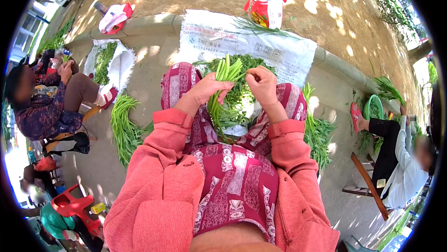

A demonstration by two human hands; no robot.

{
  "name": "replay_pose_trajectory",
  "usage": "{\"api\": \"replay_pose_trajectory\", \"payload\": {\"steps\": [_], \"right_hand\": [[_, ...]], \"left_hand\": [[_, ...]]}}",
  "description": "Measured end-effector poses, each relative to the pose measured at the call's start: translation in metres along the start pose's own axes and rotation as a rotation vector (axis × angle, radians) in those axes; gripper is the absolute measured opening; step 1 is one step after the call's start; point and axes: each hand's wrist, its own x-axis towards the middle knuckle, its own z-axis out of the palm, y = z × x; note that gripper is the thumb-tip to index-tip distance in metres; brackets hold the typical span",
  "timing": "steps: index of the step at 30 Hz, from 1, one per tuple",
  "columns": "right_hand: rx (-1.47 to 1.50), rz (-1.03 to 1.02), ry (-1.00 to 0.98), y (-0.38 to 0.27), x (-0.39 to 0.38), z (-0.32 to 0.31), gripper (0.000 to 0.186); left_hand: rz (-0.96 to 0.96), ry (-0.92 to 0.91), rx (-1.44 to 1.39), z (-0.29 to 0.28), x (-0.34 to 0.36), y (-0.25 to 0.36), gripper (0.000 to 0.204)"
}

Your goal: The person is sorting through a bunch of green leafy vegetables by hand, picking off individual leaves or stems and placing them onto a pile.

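My left hand (205, 89) is wrapped round a bunch of long green vegetable stems (227, 69), held above my lap. The cut-looking stem ends fan out upward, and the lower part hangs down between my knees. Close by on its right, my right hand (263, 84) is closed in a pinch at the edge of the bunch; whatever is between its fingertips is too small to name. Beneath and beyond both hands lies a heap of loose green leaves (253, 62), partly on a white woven sack (205, 31) spread flat on the ground.
Long-stemmed greens lie in piles to my left (123, 128) and right (319, 135). A red and white bag (267, 10) stands beyond the sack. People sit at both sides among more greens, with a green basin (374, 107) at right and a red plastic stool (77, 205) at lower left.
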Motion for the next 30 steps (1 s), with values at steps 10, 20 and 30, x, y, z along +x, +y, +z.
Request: {"api": "replay_pose_trajectory", "payload": {"steps": [10, 20, 30], "right_hand": [[-0.221, 0.285, -0.058, 0.026, 0.018, -0.029, 0.023], [0.063, -0.168, -0.154, -0.011, 0.003, -0.014, 0.020], [-0.172, -0.310, -0.281, -0.014, -0.001, -0.023, 0.011]], "left_hand": [[0.066, -0.057, -0.164, -0.012, -0.011, -0.002, 0.011], [0.046, -0.073, -0.176, -0.013, -0.008, -0.003, 0.012], [0.027, -0.035, 0.045, -0.008, -0.011, 0.000, 0.014]]}}
